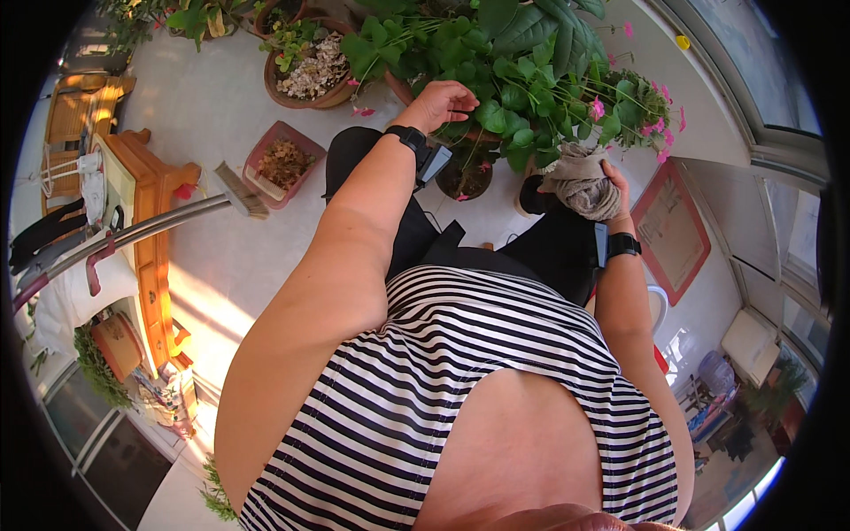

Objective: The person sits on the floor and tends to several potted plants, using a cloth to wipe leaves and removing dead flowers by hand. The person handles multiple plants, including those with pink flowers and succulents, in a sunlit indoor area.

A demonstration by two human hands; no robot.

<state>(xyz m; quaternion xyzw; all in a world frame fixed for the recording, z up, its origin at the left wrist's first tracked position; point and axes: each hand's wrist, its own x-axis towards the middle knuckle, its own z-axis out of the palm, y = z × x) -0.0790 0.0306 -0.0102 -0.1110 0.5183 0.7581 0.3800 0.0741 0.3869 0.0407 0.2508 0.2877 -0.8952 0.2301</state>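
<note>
My left hand (446, 106) is beside the broad green leaves (514, 109) of a potted plant with pink flowers. Its fingers are loosely curved and the thumb sits apart; nothing shows between them. A bunched grey-beige cloth (583, 182) is in my right hand (617, 189), at the plant's right side near my knee. The fingers wrap its outer edge and the cloth hides part of them. Under the foliage, between my legs, stands a smaller pot (465, 178). Leaves cover most of the larger pot's rim.
Left of my legs lie a pink dustpan (285, 166) with dry leaves and a long-handled broom (242, 192). Behind them stands a wooden cabinet (149, 265). A terracotta pot (309, 76) stands upper left. At right are a red-edged panel (671, 232) and a window frame (783, 146).
</note>
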